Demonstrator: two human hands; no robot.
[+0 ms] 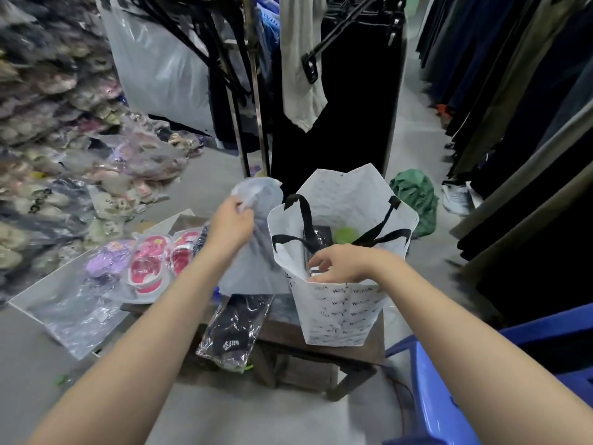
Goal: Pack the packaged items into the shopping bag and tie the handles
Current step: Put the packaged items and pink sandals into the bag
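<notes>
Racks of dark hanging clothes [353, 91] are crowding a shop aisle, and a low wooden stool [321, 348] is standing in the middle of the grey floor. A white shopping bag [340, 313] is sitting upright on the stool with its mouth open and its black handles [305, 220] drooping inward over a dark package [321, 239] and a green item [345, 235] inside. The person's left hand [229, 224] is pinching the top of a frosted plastic package [256, 252], holding it up just beside the bag's left wall. The right hand [343, 263] is hovering at the near rim with fingers loosely curved into the opening; whether it is gripping the rim cannot be told. A clear-wrapped black garment [234, 335] is lying on the stool's left edge, and packaged red slippers [147, 268] are lying further left.
</notes>
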